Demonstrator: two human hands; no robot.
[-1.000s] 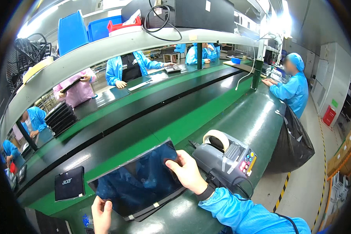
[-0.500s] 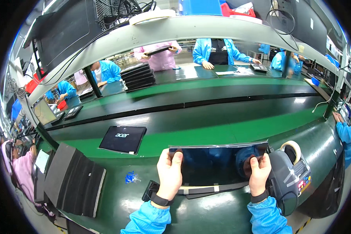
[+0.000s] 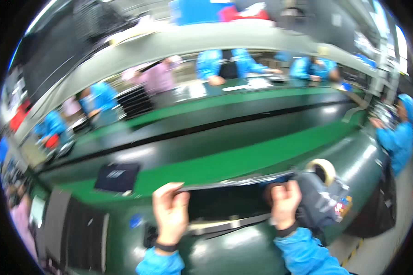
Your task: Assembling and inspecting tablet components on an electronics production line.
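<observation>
A glossy black display panel is held in front of me, its far edge raised and its near edge carrying pale tape pieces and a thin strip. My left hand grips its left end, thumb over the face. My right hand is closed on the right end the same way. Just right of that hand stands a grey tape dispenser with a cream tape roll. Motion blur smears the picture, so fine detail on the panel is lost.
A dark laptop lid lies on the green conveyor to the left. Nearer stands a stack of dark foam sheets, with small blue pieces beside it. Co-workers in blue and pink sit across the line.
My view has swung to the right, so the surroundings shift left in the picture and blur. Both hands keep hold of the display panel.
</observation>
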